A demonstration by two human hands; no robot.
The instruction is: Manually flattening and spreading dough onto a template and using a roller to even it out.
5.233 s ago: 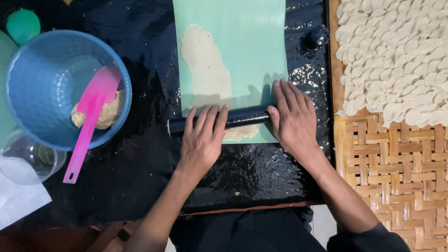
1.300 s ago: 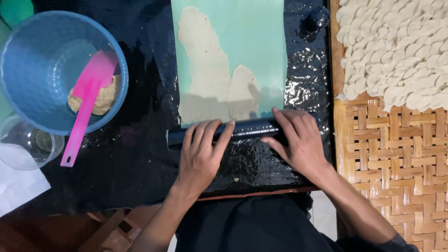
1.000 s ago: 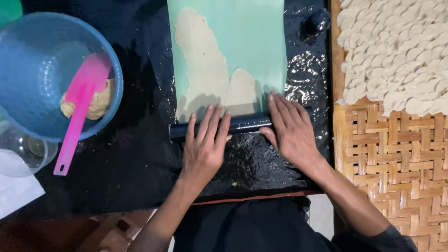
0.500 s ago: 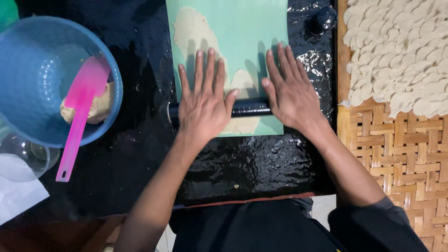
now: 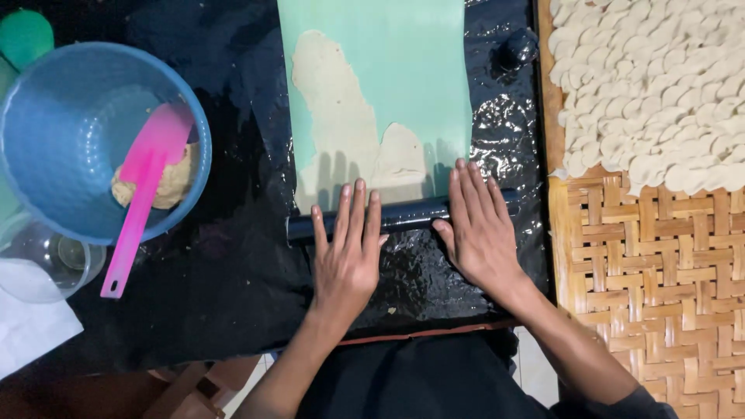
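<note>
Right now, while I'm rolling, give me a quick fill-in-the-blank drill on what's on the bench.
1. Both hands, left hand and right hand, lie flat on the dark ____.
2. The dough is spread on a ____ sheet.
3. The pink spatula leans in the ____ bowl.
4. The cut dough pieces rest on a woven ____.

Missing words: rolling pin; green; blue; tray

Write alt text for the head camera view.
Both flat palms, left hand and right hand, press a dark rolling pin at the near edge of a green sheet bearing thin dough. A blue bowl with a pink spatula sits left.
</note>
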